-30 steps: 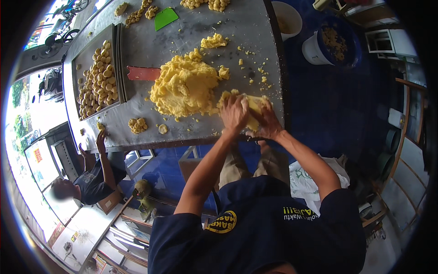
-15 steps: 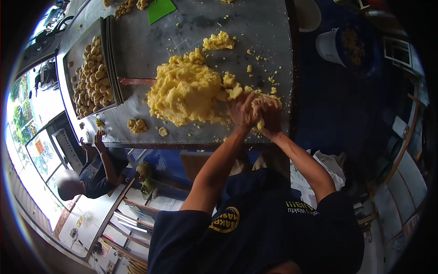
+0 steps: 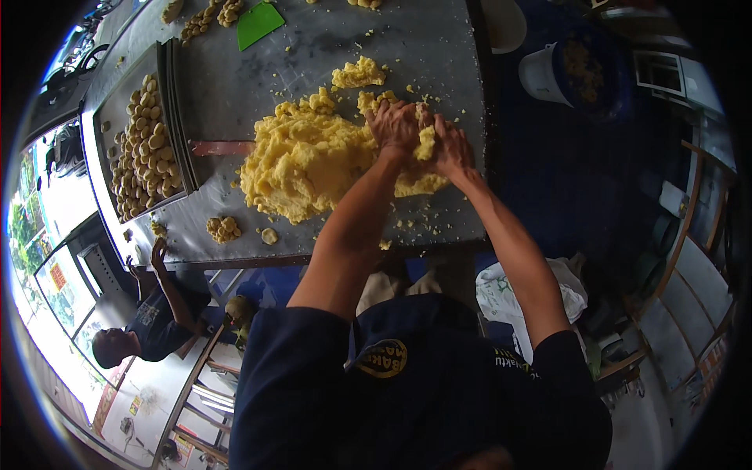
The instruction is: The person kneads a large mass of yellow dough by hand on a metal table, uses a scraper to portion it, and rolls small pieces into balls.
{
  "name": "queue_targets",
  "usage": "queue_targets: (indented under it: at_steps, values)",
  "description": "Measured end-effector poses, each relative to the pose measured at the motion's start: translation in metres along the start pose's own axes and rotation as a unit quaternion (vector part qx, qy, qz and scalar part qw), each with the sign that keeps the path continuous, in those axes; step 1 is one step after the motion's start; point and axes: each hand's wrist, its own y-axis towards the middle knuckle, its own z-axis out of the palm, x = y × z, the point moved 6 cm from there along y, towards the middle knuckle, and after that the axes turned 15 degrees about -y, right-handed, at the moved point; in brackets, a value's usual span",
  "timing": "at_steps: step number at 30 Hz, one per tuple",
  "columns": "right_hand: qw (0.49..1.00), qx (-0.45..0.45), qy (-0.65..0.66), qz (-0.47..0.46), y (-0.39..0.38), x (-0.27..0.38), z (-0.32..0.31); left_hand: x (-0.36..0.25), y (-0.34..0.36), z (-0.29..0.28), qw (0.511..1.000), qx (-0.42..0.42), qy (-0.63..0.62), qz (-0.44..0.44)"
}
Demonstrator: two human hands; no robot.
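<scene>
A large mound of crumbly yellow dough (image 3: 301, 168) lies on the metal table. Beside its right end, my left hand (image 3: 394, 129) presses down with fingers curled over the dough. My right hand (image 3: 450, 149) is just to the right, also bent round dough, its fingertips partly hidden. A yellow lump (image 3: 425, 144) shows between the two hands, and more dough spreads beneath my wrists. Farther back sits a separate yellow piece (image 3: 359, 74). A reddish flat strip (image 3: 222, 148) sticks out from the mound's left side.
Left of the mound, a tray (image 3: 182, 117) holds many pale dough balls. A green scraper (image 3: 259, 26) lies at the back, small dough clusters (image 3: 223, 229) nearer. A co-worker (image 3: 149, 321) is at the left table edge. Past the right edge stands a white bucket (image 3: 542, 74).
Both hands have moved away from me across the table and spread slightly apart, uncovering a dough lump between them. The whole view has shifted a little, so the table sits farther left.
</scene>
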Motion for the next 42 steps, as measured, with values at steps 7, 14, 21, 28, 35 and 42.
queue_targets:
  at_steps: [7,14,21,28,35,42]
  values:
    - [0.988,-0.122,-0.072,-0.066,-0.049,0.028,-0.014,-0.002,-0.007,-0.022,0.967,0.192,-0.127,-0.107]
    - [0.979,-0.146,-0.099,-0.106,-0.165,0.043,-0.005,-0.035,-0.078,-0.074,0.929,0.233,-0.23,-0.175]
    - [0.979,-0.156,-0.009,-0.132,-0.156,0.047,-0.056,-0.023,-0.103,-0.062,0.984,0.152,-0.089,-0.042]
    - [0.991,-0.018,-0.072,-0.114,-0.116,0.027,-0.036,-0.014,-0.148,-0.054,0.99,0.114,-0.074,-0.043]
    - [0.983,-0.103,-0.045,-0.143,-0.163,0.043,0.032,-0.014,-0.176,-0.053,0.994,0.033,-0.095,-0.044]
    - [0.968,-0.212,-0.082,-0.102,-0.176,0.054,0.058,0.004,-0.2,-0.037,0.996,-0.03,-0.083,0.007]
